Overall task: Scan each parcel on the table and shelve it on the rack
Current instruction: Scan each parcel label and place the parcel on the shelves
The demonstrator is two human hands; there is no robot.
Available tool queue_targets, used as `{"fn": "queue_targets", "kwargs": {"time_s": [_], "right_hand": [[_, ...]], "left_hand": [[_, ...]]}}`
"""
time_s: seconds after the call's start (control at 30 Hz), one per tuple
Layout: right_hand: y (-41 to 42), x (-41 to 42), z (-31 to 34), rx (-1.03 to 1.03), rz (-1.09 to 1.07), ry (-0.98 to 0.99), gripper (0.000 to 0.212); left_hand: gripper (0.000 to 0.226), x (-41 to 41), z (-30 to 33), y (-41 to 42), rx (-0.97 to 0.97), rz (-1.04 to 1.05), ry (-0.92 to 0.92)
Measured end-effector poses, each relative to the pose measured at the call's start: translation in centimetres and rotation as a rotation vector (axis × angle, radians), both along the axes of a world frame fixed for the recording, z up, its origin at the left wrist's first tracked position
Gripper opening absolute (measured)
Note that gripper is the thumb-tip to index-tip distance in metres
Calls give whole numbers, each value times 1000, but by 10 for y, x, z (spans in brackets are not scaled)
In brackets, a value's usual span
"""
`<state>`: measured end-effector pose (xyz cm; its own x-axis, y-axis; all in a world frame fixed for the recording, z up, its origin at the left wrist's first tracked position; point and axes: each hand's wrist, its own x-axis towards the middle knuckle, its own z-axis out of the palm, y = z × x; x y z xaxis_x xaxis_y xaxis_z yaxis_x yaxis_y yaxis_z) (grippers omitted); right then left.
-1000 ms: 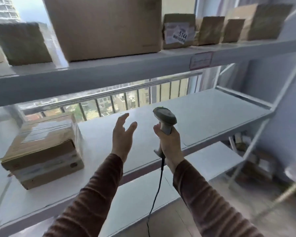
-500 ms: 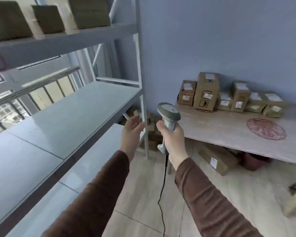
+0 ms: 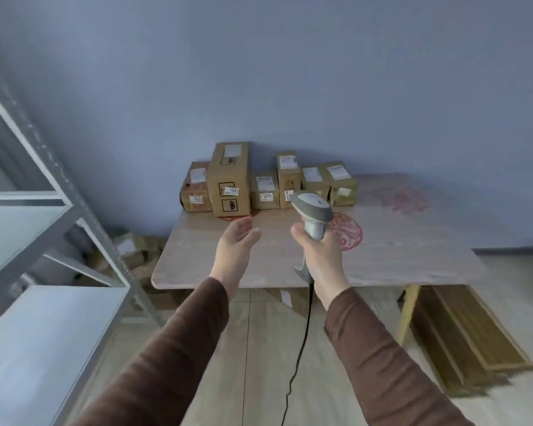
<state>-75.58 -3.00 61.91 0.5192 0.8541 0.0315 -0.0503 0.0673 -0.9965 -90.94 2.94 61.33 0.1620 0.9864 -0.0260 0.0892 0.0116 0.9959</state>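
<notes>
Several labelled cardboard parcels stand in a row against the wall at the back of the pale table [image 3: 413, 256]; the tallest parcel [image 3: 228, 179] is second from the left, with a squat parcel [image 3: 196, 192] beside it. My right hand [image 3: 319, 256] grips the handle of a grey corded barcode scanner [image 3: 312, 207], held upright in front of the parcels. My left hand [image 3: 236, 244] is empty, fingers relaxed, hovering over the table's near left part, short of the parcels. The grey metal rack [image 3: 37, 216] is at the left.
More boxes [image 3: 130, 247] lie on the floor between the rack and the table. Flat wooden panels [image 3: 465, 336] lean low at the right by a table leg. The scanner cord [image 3: 302, 348] hangs to the wooden floor.
My view has swung right, from the rack's shelves to the table with parcels. Both hands stayed in front of me; the scanner is still gripped by my right hand.
</notes>
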Motion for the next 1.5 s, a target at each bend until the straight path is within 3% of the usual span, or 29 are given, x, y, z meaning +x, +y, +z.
{"fn": "queue_targets", "kwargs": {"time_s": [0.37, 0.8, 1.13, 1.5], "right_hand": [[59, 149, -15, -17, -134, 61, 10], [222, 296, -50, -113, -254, -16, 14], [342, 390, -91, -227, -195, -54, 9], [456, 495, -179, -378, 12, 10, 24]], "left_hand": [[41, 154, -23, 87, -55, -144, 13], [48, 311, -72, 259, -248, -222, -9], [62, 389, -113, 355, -412, -174, 37], [68, 481, -165, 431, -470, -3, 198]]}}
